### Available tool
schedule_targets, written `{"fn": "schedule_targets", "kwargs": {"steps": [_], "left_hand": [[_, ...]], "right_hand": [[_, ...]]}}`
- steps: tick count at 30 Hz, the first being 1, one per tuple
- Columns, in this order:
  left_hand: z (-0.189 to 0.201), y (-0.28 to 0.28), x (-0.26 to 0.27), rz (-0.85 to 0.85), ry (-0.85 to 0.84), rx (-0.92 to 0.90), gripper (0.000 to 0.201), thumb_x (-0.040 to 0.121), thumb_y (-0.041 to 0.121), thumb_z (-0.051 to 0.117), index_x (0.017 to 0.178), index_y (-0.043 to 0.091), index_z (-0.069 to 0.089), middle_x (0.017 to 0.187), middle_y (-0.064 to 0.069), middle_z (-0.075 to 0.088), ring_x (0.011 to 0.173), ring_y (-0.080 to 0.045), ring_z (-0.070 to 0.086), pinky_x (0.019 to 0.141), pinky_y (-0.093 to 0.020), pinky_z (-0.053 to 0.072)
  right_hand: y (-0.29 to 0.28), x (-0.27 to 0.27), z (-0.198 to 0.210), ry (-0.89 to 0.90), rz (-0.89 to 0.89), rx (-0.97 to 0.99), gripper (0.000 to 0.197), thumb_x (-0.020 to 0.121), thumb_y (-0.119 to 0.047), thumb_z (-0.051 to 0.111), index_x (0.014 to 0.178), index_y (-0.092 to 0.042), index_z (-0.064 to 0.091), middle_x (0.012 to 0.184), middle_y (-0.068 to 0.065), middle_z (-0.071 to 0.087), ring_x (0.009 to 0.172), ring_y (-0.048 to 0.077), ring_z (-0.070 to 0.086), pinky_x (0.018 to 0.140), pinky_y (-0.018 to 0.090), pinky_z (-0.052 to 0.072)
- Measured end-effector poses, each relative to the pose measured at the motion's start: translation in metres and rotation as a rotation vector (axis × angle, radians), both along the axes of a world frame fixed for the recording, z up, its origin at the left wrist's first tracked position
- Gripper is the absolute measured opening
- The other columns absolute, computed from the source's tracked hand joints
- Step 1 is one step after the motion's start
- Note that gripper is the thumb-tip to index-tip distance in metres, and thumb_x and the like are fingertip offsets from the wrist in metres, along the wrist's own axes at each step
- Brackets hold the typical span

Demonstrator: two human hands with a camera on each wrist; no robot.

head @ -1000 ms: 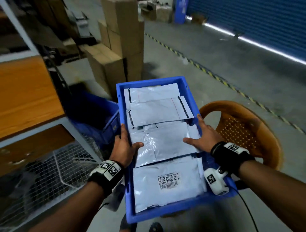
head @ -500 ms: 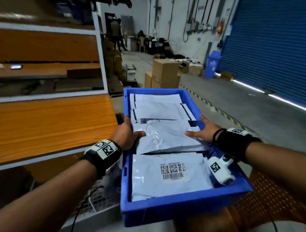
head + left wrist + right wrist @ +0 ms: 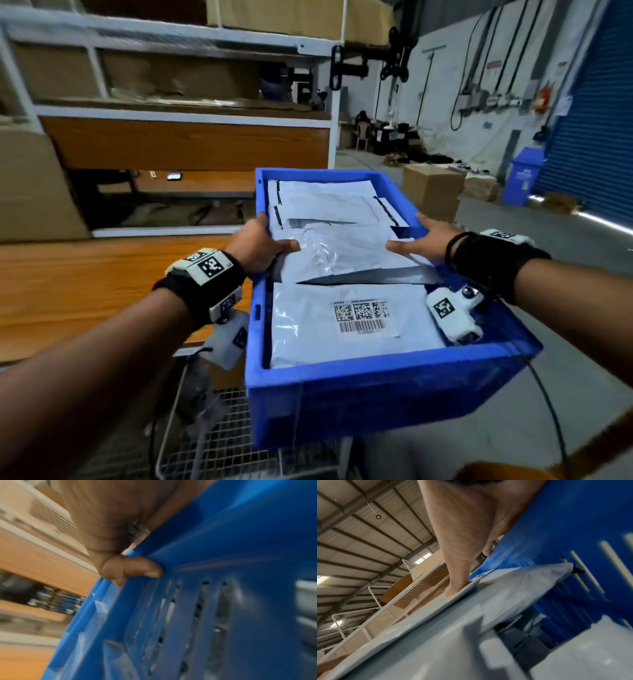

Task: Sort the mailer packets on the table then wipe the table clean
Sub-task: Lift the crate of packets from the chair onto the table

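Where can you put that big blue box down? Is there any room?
The bare orange wooden tabletop, left of the blue plastic crate and in front of the white-framed shelf unit, looks free. The crate is crowded: white mailer packets overlap from wall to wall. The left hand and right hand grip its side rims.

Dim bluish indoor light, glare along the shutter's foot [image 3: 582, 216] at right, motion blur in both wrist views, edges bowed.
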State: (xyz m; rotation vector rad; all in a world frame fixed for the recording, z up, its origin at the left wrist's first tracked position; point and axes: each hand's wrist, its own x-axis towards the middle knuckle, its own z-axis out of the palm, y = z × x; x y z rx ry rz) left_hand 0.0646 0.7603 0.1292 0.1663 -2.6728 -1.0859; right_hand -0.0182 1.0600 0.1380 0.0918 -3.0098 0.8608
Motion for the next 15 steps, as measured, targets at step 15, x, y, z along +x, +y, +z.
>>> {"fn": "schedule_targets", "kwargs": {"steps": [15], "left_hand": [[-0.050,-0.139,-0.132,0.038,-0.112,0.144,0.039,0.079,0.024,0.077,0.082,0.017,0.039,0.067,0.002,0.055,0.059,-0.016,0.050,0.054,-0.027,0.040]], "right_hand": [[-0.147,-0.153,-0.044,-0.098,0.064,-0.011,0.110,0.069,-0.060,0.075,0.154,-0.018,0.017,0.158,0.001,0.022,0.141,0.024,0.032,0.110,0.033,0.029]]}}
